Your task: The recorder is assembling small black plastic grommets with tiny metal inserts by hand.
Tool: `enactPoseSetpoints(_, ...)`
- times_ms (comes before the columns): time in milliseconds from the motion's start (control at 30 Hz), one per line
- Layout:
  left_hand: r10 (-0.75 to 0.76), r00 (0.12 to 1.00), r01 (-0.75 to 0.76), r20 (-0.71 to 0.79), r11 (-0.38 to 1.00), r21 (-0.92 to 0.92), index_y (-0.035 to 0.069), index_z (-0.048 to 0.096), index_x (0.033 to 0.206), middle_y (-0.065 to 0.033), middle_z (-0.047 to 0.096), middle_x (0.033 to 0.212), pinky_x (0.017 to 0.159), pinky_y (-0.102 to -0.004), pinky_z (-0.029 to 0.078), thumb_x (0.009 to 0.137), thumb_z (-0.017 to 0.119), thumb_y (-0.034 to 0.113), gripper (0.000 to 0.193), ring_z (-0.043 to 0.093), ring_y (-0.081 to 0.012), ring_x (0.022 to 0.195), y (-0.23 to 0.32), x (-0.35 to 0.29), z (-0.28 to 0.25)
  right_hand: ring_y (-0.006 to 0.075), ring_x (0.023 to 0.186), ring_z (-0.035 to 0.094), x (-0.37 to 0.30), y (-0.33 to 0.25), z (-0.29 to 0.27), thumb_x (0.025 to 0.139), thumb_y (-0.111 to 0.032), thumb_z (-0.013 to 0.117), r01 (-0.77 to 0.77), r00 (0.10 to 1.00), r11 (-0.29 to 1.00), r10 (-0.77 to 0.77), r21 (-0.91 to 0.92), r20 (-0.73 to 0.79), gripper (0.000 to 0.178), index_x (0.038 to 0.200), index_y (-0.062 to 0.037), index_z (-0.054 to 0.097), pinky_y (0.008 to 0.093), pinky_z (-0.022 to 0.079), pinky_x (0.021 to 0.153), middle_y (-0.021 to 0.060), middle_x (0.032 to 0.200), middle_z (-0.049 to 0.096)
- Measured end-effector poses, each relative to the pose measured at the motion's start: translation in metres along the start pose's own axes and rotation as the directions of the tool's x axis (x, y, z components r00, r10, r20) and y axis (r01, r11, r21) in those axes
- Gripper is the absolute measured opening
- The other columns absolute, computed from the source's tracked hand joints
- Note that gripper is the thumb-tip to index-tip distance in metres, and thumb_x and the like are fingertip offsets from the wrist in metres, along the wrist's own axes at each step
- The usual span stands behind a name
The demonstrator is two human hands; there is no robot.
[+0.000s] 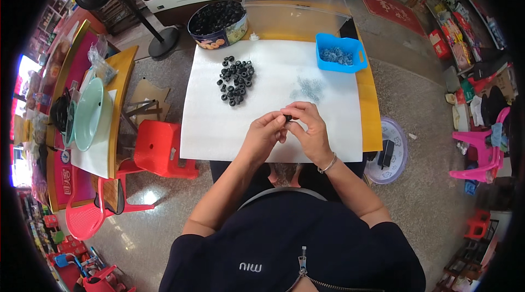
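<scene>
On the white-topped table [219, 133], a careless reach could scatter the loose black pile [239, 77] toward the left edge. Left hand [266, 129] and right hand [313, 133] pinch one small black piece [288, 118] nearer the front edge; a slack grip might drop it.

Well lit, L edge blown out, glare on floor [153, 200], fisheye distort., blk corners
</scene>
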State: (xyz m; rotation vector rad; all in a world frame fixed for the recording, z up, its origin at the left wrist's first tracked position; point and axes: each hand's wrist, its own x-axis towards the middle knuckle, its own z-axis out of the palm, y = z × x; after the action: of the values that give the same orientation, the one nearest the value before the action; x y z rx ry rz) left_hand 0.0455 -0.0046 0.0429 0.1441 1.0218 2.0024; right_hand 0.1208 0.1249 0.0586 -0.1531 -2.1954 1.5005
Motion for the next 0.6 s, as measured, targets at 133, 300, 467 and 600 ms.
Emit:
enactPoseSetpoints(133,0.012,0.999,-0.01,0.032,0.998,-0.054,-0.003,0.059,0.107,-0.0045,0.062,0.087,0.063,-0.0238,0.042,0.087,0.063,0.012,0.025,0.051,-0.0099,0.07,0.012,0.009,0.003,0.0203,0.094,0.054,0.014,-0.006,-0.005,0.075,0.0,0.062,0.056,0.998,0.995,-0.053,0.08,-0.03,0.029,0.103,-0.0068,0.066,0.0303,0.047,0.081,0.0075,0.106,0.058)
enactPoseSetpoints(300,-0.031,0.997,0.04,0.065,0.989,-0.145,-0.002,0.059,0.106,-0.0045,0.061,0.082,0.063,-0.0244,0.043,0.088,0.062,0.015,0.024,0.053,-0.0112,0.07,0.018,0.013,0.006,0.0177,0.088,0.054,0.022,0.004,-0.009,0.078,-0.003,0.063,0.038,0.999,0.986,-0.039,0.165,0.005,0.025,0.103,-0.0064,0.065,0.0277,0.046,0.079,0.0069,0.105,0.057)
enactPoseSetpoints(467,0.01,1.0,-0.01,-0.019,1.0,-0.03,-0.002,0.059,0.106,-0.005,0.06,0.082,0.062,-0.0247,0.044,0.089,0.06,0.018,0.026,0.053,-0.0112,0.069,0.022,0.014,0.008,0.0154,0.083,0.055,0.032,0.002,-0.008,0.081,-0.007,0.063,-0.095,0.995,0.935,0.095,0.343,0.017,0.02,0.101,-0.0043,0.064,0.0293,0.045,0.078,0.0058,0.097,0.059)
enactPoseSetpoints(600,0.012,0.993,0.002,-0.118,0.994,0.111,-0.001,0.059,0.104,-0.0053,0.06,0.086,0.061,-0.0243,0.043,0.09,0.058,0.017,0.023,0.053,-0.0116,0.067,0.018,0.012,-0.017,0.0162,0.082,0.056,0.109,0.013,-0.043,0.082,-0.012,0.063,0.097,0.984,0.984,-0.117,-0.147,-0.135,0.02,0.1,-0.0042,0.064,0.0276,0.045,0.075,0.0069,0.086,0.061)
